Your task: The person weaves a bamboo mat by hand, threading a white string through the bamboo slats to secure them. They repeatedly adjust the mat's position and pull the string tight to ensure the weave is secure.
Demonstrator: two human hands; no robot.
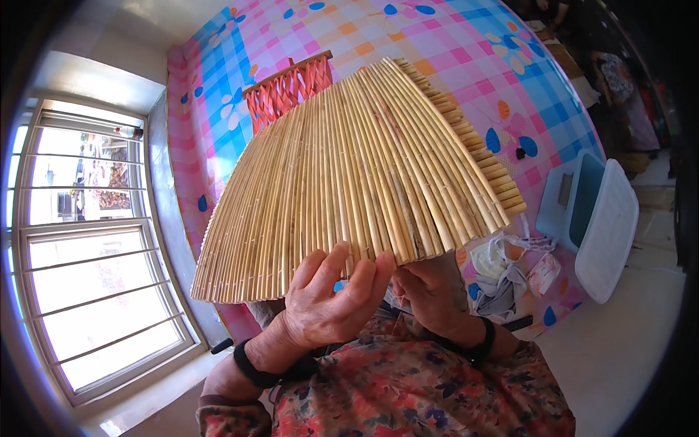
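Note:
A stiff mat of pale yellow reeds [342, 160], bound side by side, stretches in front of me, with a further layer of reeds showing beneath its right edge. My left hand [324, 302] grips the near edge, fingers bent over the top and thumb hidden. Just right of it, my right hand [429, 298] is curled up under that same edge; its fingertips are mostly hidden, so I cannot tell exactly what they hold. Behind the mat, pink-red strands [291, 87] are strung below a wooden bar.
A checked, floral covering [451, 36] lies beneath everything. To the right sit a teal plastic bin [559, 197] with a whitish lid [604, 233] and crumpled cloths [495, 288]. A barred window [95, 277] is on the left. Piled items [619, 87] and part of a person [553, 11] appear at the upper right.

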